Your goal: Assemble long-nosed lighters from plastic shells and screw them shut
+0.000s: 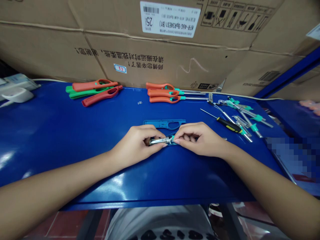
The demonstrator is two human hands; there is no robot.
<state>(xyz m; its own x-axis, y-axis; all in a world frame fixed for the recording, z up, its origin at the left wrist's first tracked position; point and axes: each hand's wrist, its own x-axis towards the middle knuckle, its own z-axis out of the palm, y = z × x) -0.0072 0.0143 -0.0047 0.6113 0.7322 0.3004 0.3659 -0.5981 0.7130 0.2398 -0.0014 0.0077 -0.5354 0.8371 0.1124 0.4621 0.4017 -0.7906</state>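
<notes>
Mid-worktop [107,121], our left hand [138,141] has its fingers pinching the clear, shiny cylindrical tube [158,141]; our right hand [203,139] pinches the small teal plastic piece [172,137] at its right end. The flat blue plastic shell half [162,124] lies just far of them.

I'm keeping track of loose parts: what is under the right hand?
The right hand pinches a teal part, with blue casing showing beneath. A narrow tip peeks out near the wrist. Anything between them is covered.
</notes>
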